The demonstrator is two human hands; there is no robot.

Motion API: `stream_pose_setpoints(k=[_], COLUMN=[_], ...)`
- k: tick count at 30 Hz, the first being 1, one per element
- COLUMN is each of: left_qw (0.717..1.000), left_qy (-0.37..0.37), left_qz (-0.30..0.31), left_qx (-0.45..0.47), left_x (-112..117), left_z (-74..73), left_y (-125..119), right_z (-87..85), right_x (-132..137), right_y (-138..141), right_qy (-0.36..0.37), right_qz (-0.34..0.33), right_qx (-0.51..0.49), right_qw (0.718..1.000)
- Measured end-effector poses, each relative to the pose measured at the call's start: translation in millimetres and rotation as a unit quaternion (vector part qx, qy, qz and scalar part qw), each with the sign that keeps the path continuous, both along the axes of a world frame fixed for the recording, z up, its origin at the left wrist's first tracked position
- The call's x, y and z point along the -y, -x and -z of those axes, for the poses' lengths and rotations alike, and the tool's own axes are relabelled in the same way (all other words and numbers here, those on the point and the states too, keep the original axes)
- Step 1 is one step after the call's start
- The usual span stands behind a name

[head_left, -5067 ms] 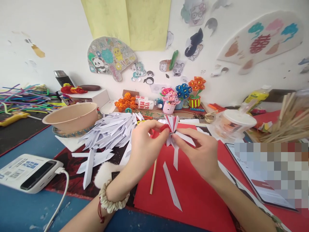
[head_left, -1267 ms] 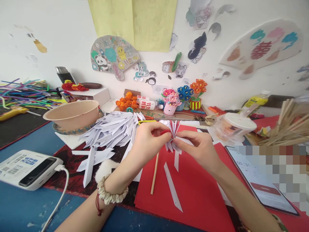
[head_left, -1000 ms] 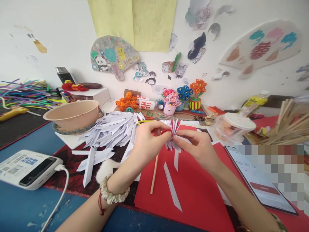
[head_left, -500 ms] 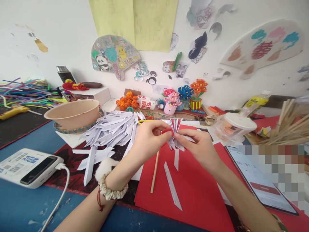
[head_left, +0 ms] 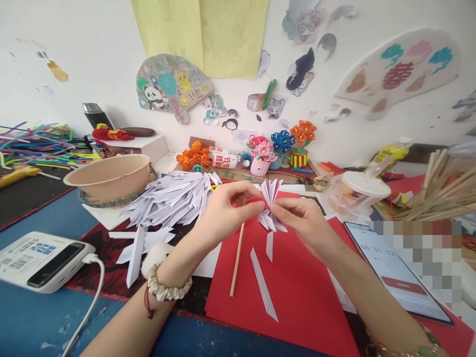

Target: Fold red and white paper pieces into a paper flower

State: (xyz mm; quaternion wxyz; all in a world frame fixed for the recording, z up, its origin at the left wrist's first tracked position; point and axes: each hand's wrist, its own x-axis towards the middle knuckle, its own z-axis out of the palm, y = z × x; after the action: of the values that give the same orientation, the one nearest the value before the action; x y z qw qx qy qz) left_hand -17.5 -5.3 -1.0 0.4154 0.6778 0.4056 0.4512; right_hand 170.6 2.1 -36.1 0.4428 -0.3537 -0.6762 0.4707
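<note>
A fan-like cluster of folded white paper strips with red inner faces, a folded paper flower, is held up above the red paper sheets. My left hand is closed in a pinch on its left side, with a bit of red paper showing by the fingers. From the right, my right hand pinches the flower's centre with thumb and forefinger. Below lie a thin wooden stick and a folded white strip. Another white strip lies just under the flower.
Left of my hands is a heap of folded white strips, with a beige bowl behind it. A white device with a cable sits at left. On the right are a phone, a lidded cup and thin sticks.
Both hands stay pinched on the paper flower, which has turned slightly and looks more spread. The whole view has shifted a little; the things on the table have not moved.
</note>
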Motion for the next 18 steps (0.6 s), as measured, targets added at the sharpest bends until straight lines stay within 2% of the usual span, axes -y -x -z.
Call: stream_pose_setpoints(k=[4, 7, 11, 14, 18], left_qw=[1.0, 0.998, 0.989, 0.991, 0.994], left_qy=[0.01, 0.007, -0.033, -0.027, 0.031], left_qz=[-0.023, -0.048, -0.105, -0.111, -0.102], left_qx=[-0.013, -0.034, -0.094, -0.071, 0.0], left_x=[0, -1, 1, 3, 5], left_z=[2.2, 5.9, 7.5, 5.9, 5.8], left_y=[-1, -4, -7, -7, -9], right_z=[1.1, 4.9, 7.6, 8.3, 10.1], right_x=[3, 6, 7, 7, 8], right_y=[3, 6, 8, 8, 10], right_qy=[-0.07, -0.155, -0.243, -0.23, -0.212], right_qz=[0.073, 0.131, 0.164, 0.182, 0.21], right_qx=[0.047, 0.084, 0.116, 0.1, 0.071], right_qw=[0.994, 0.976, 0.949, 0.951, 0.952])
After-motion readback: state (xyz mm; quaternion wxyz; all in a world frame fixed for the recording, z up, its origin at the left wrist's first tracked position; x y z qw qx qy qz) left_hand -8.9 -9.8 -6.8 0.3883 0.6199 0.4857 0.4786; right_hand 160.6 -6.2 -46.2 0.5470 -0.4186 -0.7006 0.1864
